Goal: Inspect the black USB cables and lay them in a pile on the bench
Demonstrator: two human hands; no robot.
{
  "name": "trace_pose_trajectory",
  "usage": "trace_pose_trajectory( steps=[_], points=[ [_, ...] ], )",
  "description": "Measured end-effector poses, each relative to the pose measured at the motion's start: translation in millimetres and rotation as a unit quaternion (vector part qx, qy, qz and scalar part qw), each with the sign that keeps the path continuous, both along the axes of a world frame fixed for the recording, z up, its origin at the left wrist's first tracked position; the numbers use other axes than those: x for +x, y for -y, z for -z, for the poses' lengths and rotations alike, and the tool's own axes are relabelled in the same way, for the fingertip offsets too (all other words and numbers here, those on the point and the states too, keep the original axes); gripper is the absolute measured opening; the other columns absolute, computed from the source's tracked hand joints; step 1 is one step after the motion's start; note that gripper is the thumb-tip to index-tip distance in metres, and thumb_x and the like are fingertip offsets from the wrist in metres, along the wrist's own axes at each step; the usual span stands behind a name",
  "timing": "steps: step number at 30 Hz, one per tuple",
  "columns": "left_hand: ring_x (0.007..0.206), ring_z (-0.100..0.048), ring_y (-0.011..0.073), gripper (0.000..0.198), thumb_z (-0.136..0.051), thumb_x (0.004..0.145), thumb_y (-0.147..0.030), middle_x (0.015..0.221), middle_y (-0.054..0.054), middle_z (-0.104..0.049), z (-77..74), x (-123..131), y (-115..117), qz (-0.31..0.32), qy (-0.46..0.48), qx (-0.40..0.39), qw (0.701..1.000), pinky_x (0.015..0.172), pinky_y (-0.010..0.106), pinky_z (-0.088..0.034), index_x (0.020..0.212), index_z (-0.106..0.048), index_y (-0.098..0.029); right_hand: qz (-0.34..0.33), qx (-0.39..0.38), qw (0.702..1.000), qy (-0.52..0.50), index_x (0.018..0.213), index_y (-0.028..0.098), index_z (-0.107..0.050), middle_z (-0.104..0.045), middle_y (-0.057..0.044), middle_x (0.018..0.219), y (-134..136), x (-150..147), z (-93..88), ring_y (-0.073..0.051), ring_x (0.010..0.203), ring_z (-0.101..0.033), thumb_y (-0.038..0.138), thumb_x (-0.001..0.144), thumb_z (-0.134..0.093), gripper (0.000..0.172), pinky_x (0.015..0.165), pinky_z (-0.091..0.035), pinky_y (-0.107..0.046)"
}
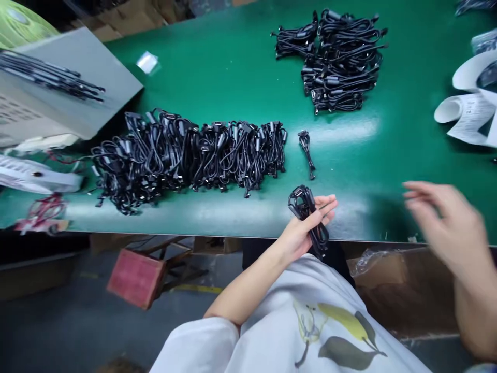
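Observation:
My left hand (305, 228) is closed around a folded bundle of black cables (308, 210) at the table's near edge; a connector end sticks up above the thumb. My right hand (438, 212) is off to the right over the table, slightly blurred, fingers stretched out and nothing in them. Just beyond the left hand lies a single thin black cable (305, 150) with a connector at its top end. A long row of bundled black cables (202, 150) lies to the left. Farther back, another pile of black cable bundles (337, 62) is stacked.
The green table (233, 83) runs across the view. At left stands a grey box (93, 72) with thin black cables (46, 75) on it, near a white device (39, 173) and red wires (44, 210). Curled white paper (471, 111) lies right. A red stool (135, 277) stands below.

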State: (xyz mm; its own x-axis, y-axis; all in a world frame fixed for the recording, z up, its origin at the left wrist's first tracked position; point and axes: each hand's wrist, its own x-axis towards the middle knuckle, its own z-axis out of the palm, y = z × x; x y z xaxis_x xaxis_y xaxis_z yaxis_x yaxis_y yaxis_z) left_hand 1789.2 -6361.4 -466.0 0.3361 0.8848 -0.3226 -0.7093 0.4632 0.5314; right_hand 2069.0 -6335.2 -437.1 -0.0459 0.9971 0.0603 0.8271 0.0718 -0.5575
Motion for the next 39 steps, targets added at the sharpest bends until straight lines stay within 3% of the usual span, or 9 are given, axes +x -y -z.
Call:
trace_pose_trajectory(
  steps=[2,4,10,14,18,26,31,36,39],
  points=[
    [0.142,-0.043,0.0284,0.04,-0.077,0.083,-0.031,0.143,0.009,-0.056,-0.4,7,-2,-0.006,0.0,0.012,1.0,0.12,0.042,-0.029,0.119,-0.065,-0.021,-0.165,-0.077,0.978,-0.097,0.139,0.025,-0.047,-0.064,-0.011,0.121,17,-55,-0.1,-0.025,0.106,-0.064,0.04,0.095,-0.057,0.048,0.092,-0.053,-0.042],
    [0.143,-0.042,0.0273,0.043,-0.077,0.083,-0.027,0.143,0.008,-0.056,-1.2,11,-5,-0.005,-0.013,0.019,1.0,0.121,0.043,-0.028,0.123,-0.063,-0.023,-0.235,-0.08,0.964,-0.09,0.148,0.024,-0.035,-0.057,-0.013,0.136,22,-98,3.8,-0.031,0.12,-0.059,0.041,0.09,-0.066,0.068,0.098,-0.052,-0.047],
    [0.141,-0.043,0.0277,0.071,-0.083,0.074,-0.019,0.143,0.009,-0.057,0.6,-4,-19,0.008,-0.038,0.024,0.999,0.12,0.047,-0.026,0.138,-0.052,-0.028,-0.262,-0.008,0.964,-0.04,0.151,0.019,-0.026,-0.056,-0.018,0.135,-2,-138,14.8,-0.035,0.119,-0.059,0.02,0.091,-0.051,0.065,0.097,-0.052,-0.056],
    [0.142,-0.042,0.0285,0.063,-0.078,0.081,-0.028,0.145,0.009,-0.055,2.0,-20,-24,-0.01,-0.013,0.013,1.0,0.12,0.048,-0.025,0.139,-0.053,-0.027,-0.277,-0.036,0.96,-0.035,0.142,0.02,-0.037,-0.057,-0.016,0.119,-14,-145,9.1,-0.032,0.109,-0.062,0.026,0.097,-0.048,0.047,0.089,-0.056,-0.049],
    [0.143,-0.041,0.0288,0.057,-0.073,0.086,-0.032,0.146,0.009,-0.055,2.4,-31,-28,-0.006,0.01,0.019,1.0,0.12,0.048,-0.026,0.139,-0.054,-0.028,-0.279,-0.064,0.956,-0.068,0.137,0.02,-0.041,-0.055,-0.016,0.125,-18,-154,7.7,-0.031,0.115,-0.059,0.032,0.099,-0.048,0.04,0.094,-0.054,-0.048],
    [0.141,-0.042,0.0298,0.052,-0.071,0.087,-0.032,0.147,0.009,-0.054,5.7,-47,-37,0.021,0.003,0.054,0.998,0.118,0.046,-0.03,0.137,-0.056,-0.026,-0.256,-0.133,0.949,-0.129,0.131,0.02,-0.045,-0.064,-0.015,0.124,-27,-165,11.2,-0.031,0.107,-0.066,0.033,0.095,-0.053,0.039,0.089,-0.054,-0.048],
    [0.139,-0.043,0.033,0.059,-0.076,0.082,-0.041,0.142,0.011,-0.057,-11.1,-53,-78,0.089,-0.065,0.135,0.985,0.116,0.047,-0.032,0.136,-0.058,-0.025,-0.211,-0.271,0.889,-0.302,0.11,0.021,-0.06,-0.07,-0.006,0.104,-59,-173,-1.5,-0.026,0.098,-0.067,0.033,0.085,-0.066,0.028,0.085,-0.056,-0.04],
    [0.125,-0.053,0.0279,0.07,-0.086,0.071,-0.04,0.133,0.01,-0.059,-25.5,-46,-117,0.077,-0.187,0.193,0.96,0.104,0.038,-0.045,0.133,-0.057,-0.024,-0.01,-0.182,0.844,-0.505,0.093,0.02,-0.062,-0.067,-0.001,0.085,-101,-158,-14.0,-0.017,0.075,-0.064,0.034,0.075,-0.079,0.028,0.067,-0.054,-0.029],
    [0.103,-0.063,0.02,0.049,-0.084,0.074,-0.028,0.109,0.007,-0.067,-16.8,-39,-115,0.11,-0.227,0.142,0.957,0.089,0.03,-0.05,0.118,-0.064,-0.021,0.083,-0.122,0.825,-0.545,0.082,0.02,-0.06,-0.065,-0.001,0.08,-115,-138,-16.8,-0.013,0.063,-0.058,0.034,0.073,-0.08,0.026,0.055,-0.049,-0.025]
  ],
)
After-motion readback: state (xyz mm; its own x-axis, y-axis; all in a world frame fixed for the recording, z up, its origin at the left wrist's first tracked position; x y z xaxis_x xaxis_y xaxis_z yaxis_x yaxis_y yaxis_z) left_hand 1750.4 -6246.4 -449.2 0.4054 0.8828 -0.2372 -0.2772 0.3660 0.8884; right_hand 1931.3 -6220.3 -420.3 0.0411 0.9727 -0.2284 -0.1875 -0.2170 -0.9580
